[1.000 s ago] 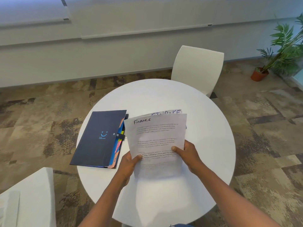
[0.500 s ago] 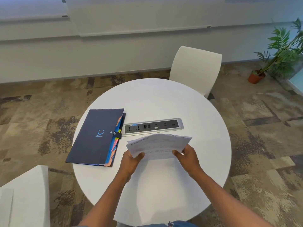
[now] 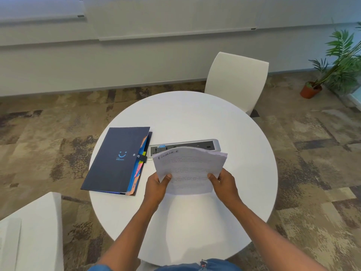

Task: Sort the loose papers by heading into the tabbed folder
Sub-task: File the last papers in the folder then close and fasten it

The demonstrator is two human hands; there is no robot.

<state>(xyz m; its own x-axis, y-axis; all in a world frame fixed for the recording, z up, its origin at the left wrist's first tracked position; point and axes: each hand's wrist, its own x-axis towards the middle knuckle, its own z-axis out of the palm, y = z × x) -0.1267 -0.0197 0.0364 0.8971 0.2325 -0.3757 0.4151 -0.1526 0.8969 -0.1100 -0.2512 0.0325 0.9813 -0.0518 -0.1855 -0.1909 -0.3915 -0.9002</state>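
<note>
A: Which step?
B: Both hands, left hand (image 3: 156, 184) and right hand (image 3: 224, 182), grasp the papers (image 3: 188, 169) headed "Finance" above the bench (image 3: 195, 118).
A: Next?
B: Probably unclasp the shut folder (image 3: 117, 159) lying beside them.

the round tabletop (image 3: 195, 114) is seen in plain white. left of the power strip (image 3: 185, 145), which is grey with a silver rim and a small blue label, a dark navy folder (image 3: 115, 159) is marked with a light blue smile; orange, pink, yellow and blue tabs (image 3: 139, 169) are shown along its edge nearest the strip. just in front of the strip, white papers (image 3: 189, 169) are headed in black handwriting, with faint grey print. the carpet (image 3: 48, 133) is mottled brown, tan and grey.
</note>
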